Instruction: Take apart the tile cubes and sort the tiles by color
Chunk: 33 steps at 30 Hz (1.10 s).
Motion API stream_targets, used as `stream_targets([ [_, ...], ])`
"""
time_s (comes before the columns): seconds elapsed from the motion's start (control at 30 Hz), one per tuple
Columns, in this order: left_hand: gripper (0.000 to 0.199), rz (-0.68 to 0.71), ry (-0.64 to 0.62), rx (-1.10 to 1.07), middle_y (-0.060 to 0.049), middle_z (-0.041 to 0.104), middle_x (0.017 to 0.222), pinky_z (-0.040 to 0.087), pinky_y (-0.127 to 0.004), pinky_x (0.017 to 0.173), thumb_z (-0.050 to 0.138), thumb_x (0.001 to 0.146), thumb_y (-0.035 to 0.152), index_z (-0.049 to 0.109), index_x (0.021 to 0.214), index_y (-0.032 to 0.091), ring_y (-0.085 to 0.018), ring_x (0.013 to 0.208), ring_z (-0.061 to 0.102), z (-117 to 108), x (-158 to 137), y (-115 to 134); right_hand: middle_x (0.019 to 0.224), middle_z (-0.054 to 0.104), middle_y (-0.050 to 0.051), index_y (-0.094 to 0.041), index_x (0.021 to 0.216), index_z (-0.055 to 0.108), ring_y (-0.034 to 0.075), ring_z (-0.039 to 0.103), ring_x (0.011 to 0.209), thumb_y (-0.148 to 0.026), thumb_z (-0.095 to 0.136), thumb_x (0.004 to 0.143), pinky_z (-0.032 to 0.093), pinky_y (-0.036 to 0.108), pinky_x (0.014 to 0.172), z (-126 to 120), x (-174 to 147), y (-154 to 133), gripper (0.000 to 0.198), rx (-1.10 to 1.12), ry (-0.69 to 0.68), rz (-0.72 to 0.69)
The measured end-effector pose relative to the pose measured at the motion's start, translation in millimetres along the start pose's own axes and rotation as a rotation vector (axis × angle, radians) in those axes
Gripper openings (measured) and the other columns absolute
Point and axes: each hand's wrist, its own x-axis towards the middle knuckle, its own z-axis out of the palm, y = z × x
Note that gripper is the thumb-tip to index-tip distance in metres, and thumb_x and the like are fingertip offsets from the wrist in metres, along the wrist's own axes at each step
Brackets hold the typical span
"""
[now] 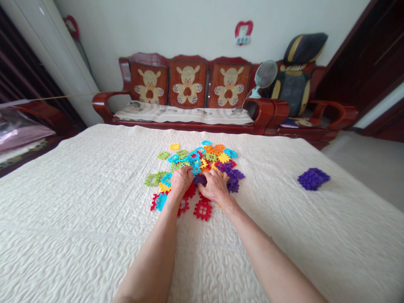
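A heap of plastic interlocking building pieces in several colours lies in the middle of the quilted cover. My left hand (182,181) is in the heap with its fingers curled together, by the blue pieces (195,159); what they hold, if anything, is hidden. My right hand (215,185) grips a dark purple piece (200,180) between thumb and fingers. More purple pieces (234,179) lie just right of that hand. Nearer me are a red window-shaped piece (203,209) and a light blue piece (161,201). Green pieces (154,179) lie left of my left hand.
A separate pile of purple pieces (313,179) sits on the right of the white quilted cover (78,202). Beyond the far edge stands a wooden sofa (186,126) with bear cushions, a small fan (265,75) and a chair with a massage pad (292,90).
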Motion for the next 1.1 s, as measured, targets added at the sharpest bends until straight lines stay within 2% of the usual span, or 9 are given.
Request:
stream_targets([
  [0.13,0.037,-0.002,0.002,-0.002,-0.006,0.078,0.106,0.052,-0.028,0.089,0.046,0.092,0.023,0.076,0.112,0.027,-0.022,0.101,0.072,0.0,0.0,-0.1,0.116,0.064,0.013,-0.022,0.114,0.067,0.032,0.053,0.113,-0.045,0.061,0.083,0.032,0.048,0.098,-3.1,1.4,-2.4,0.039,-0.031,-0.039,-0.009],
  [0.33,0.037,-0.004,-0.005,-0.015,-0.006,0.078,0.107,0.052,-0.028,0.090,0.046,0.091,0.022,0.077,0.111,0.027,-0.022,0.102,0.071,-1.4,-0.7,1.2,0.119,0.060,0.013,-0.022,0.118,0.064,0.034,0.051,0.116,-0.047,0.066,0.075,0.032,0.052,0.099,-5.9,6.6,-3.1,0.050,-0.044,-0.124,-0.008],
  [0.5,0.036,-0.021,-0.011,-0.012,-0.006,0.077,0.108,0.053,-0.030,0.091,0.047,0.091,0.022,0.077,0.110,0.028,-0.023,0.104,0.071,-2.4,-1.0,1.6,0.124,0.057,0.017,-0.019,0.114,0.063,0.036,0.049,0.120,-0.044,0.069,0.071,0.033,0.054,0.102,-7.5,15.1,-9.4,0.051,-0.082,-0.192,0.056],
  [0.8,0.036,-0.041,-0.004,-0.014,-0.006,0.078,0.107,0.053,-0.029,0.089,0.047,0.091,0.023,0.076,0.112,0.028,-0.023,0.102,0.071,-1.6,-0.3,0.7,0.127,0.054,0.020,-0.015,0.117,0.059,0.038,0.048,0.123,-0.048,0.070,0.070,0.036,0.053,0.102,-8.9,17.2,-15.0,0.059,-0.070,-0.190,0.126],
  [1.1,0.037,-0.046,-0.005,-0.022,-0.005,0.078,0.107,0.053,-0.028,0.089,0.046,0.092,0.024,0.076,0.112,0.027,-0.022,0.103,0.071,-3.4,-0.1,0.3,0.125,0.055,0.018,-0.016,0.117,0.060,0.037,0.050,0.120,-0.042,0.068,0.072,0.037,0.051,0.100,-5.2,16.8,-14.1,0.052,-0.065,-0.162,0.081],
])
